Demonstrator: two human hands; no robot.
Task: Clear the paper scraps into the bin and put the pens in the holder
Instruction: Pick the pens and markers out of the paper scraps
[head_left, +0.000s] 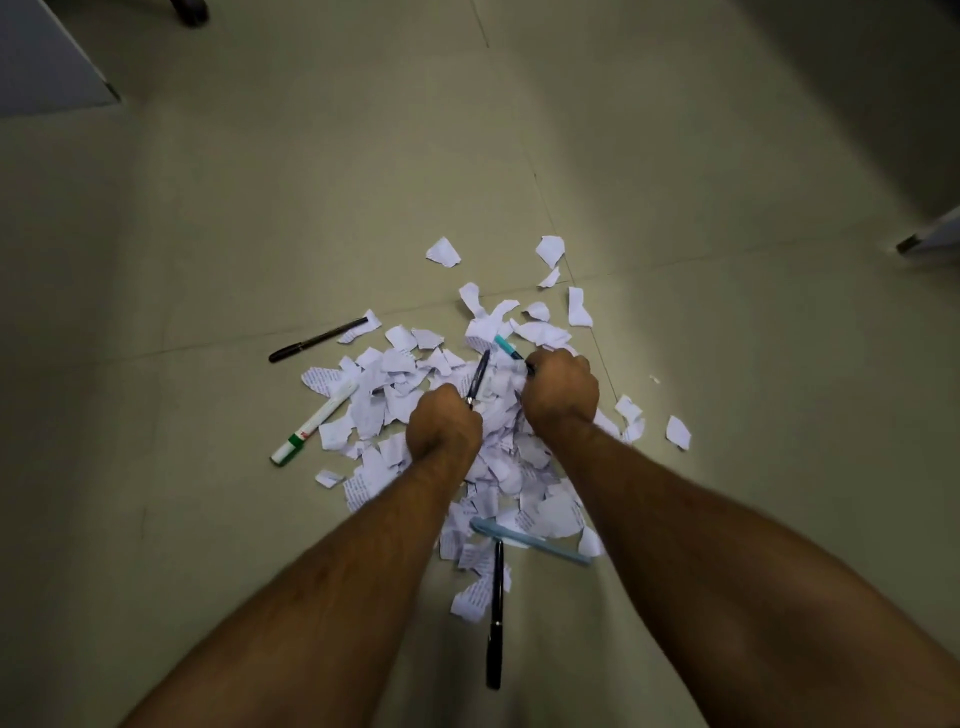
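Both hands are down in a heap of torn white paper scraps (498, 457) spread on a pale tiled floor (260, 208), and the step in hand appears to be pulling the pens out of the pile. The left hand (441, 421) is curled into a fist, its fingers closed around a slim dark pen with a silver band (478, 376) that sticks up and away from the knuckles. The right hand (561, 389) is likewise fisted, its fingers wrapped on a teal-capped pen (506, 347) whose tip juts out past the thumb side; some scraps seem caught in that grip too. To do this well, each pen should probably be lifted clear and given a shake so loose paper falls back onto the heap rather than travelling to the holder. Four more pens wait: a black pen (317, 340) well beyond the left fingers, a white marker with a green cap (314, 422) off to the left of them, and a pale blue pen (530, 540) and a second black pen (495, 613) nearer the body, beneath the wrists. Neither bin nor holder is in view. The scraps carry lines of small print, too blurred to read; the marker bears a red mark, also illegible.
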